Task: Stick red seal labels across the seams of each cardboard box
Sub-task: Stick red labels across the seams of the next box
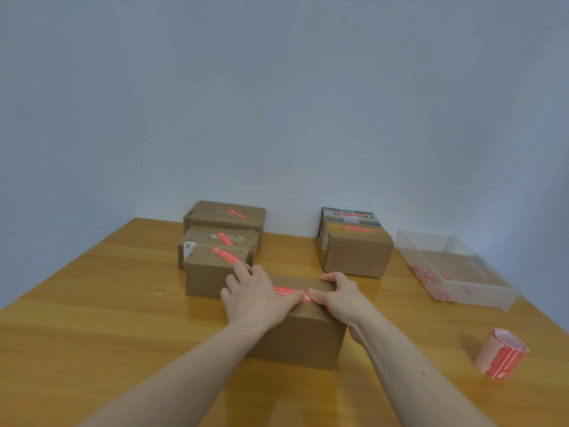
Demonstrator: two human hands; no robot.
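Observation:
A brown cardboard box [304,337] stands in the middle of the wooden table [92,318], close to me. A red seal label [284,291] lies across its top. My left hand [255,298] rests flat on the box's left top, thumb pressing the label. My right hand [338,295] grips the box's right top edge, its thumb on the label's right end. A roll of red labels [502,354] lies on its side at the right.
Three labelled boxes [215,251] are grouped at the back left, the nearest touching my left fingers. Two more boxes [354,245] stand at the back right. A clear plastic tray [455,269] with red scraps sits at the table's right edge. A wall stands behind.

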